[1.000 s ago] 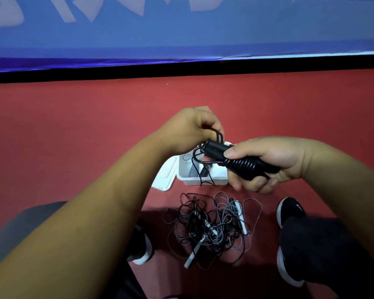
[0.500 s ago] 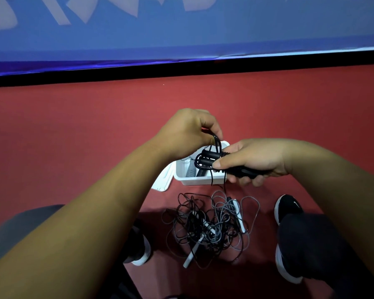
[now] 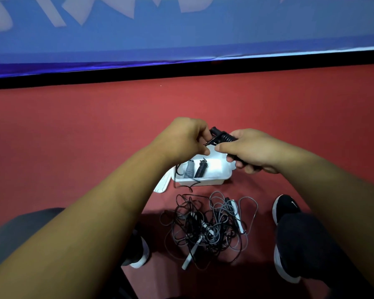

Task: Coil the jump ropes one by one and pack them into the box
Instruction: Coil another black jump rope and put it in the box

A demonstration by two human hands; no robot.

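Note:
My right hand [image 3: 249, 151] grips a black jump rope [image 3: 222, 135] whose cord is wound round its handles, held above the white box [image 3: 205, 181]. My left hand [image 3: 187, 138] pinches the loose cord end beside the handles' tips. Inside the box lie a grey coiled rope [image 3: 189, 169] and a black coiled rope [image 3: 201, 168]; a thin black cord hangs over the box's front wall. A tangled pile of black and grey ropes [image 3: 209, 225] lies on the red floor in front of the box, between my feet.
The box's white lid [image 3: 163, 184] leans at its left side. My shoes [image 3: 285, 207] stand right and left of the pile. A black strip and a blue banner [image 3: 181, 33] run along the far edge of the red floor.
Both hands have moved up and away from me with the wound rope, uncovering the box's inside. The dangling cord loops seen earlier are now wound in.

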